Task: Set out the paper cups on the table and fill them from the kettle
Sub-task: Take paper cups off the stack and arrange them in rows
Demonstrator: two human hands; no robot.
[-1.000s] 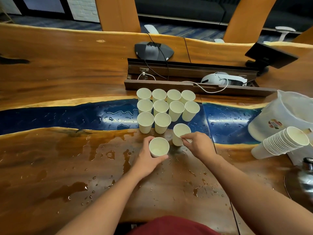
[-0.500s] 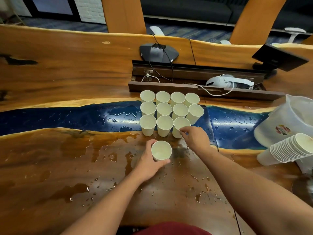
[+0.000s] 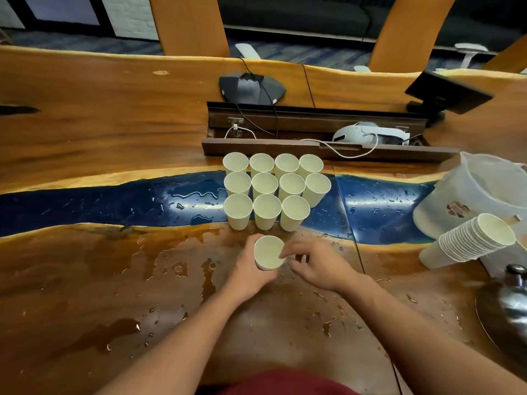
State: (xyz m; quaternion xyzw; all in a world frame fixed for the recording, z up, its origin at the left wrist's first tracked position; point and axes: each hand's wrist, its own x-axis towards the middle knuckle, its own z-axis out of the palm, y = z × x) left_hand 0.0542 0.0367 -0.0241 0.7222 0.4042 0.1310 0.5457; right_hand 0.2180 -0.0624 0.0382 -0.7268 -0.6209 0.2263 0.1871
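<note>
Several white paper cups (image 3: 266,192) stand upright in three rows on the wet wooden table (image 3: 85,295), the nearest row holding three. In front of them my left hand (image 3: 248,273) grips another paper cup, or a short stack of them (image 3: 269,252). My right hand (image 3: 316,266) pinches that cup at its right rim. A long nested stack of cups (image 3: 467,240) lies on its side at the right. The shiny metal kettle (image 3: 513,297) shows partly at the right edge.
A translucent plastic jug (image 3: 479,195) stands behind the lying stack. A dark cable trough (image 3: 313,143) with a white headset (image 3: 368,132) runs behind the cups, with a black speakerphone (image 3: 251,88) and a tablet stand (image 3: 447,92) farther back. Water puddles cover the tabletop.
My right hand set a cup into the nearest row, let go, and came back to the cup in my left hand. My left hand stayed on its cup.
</note>
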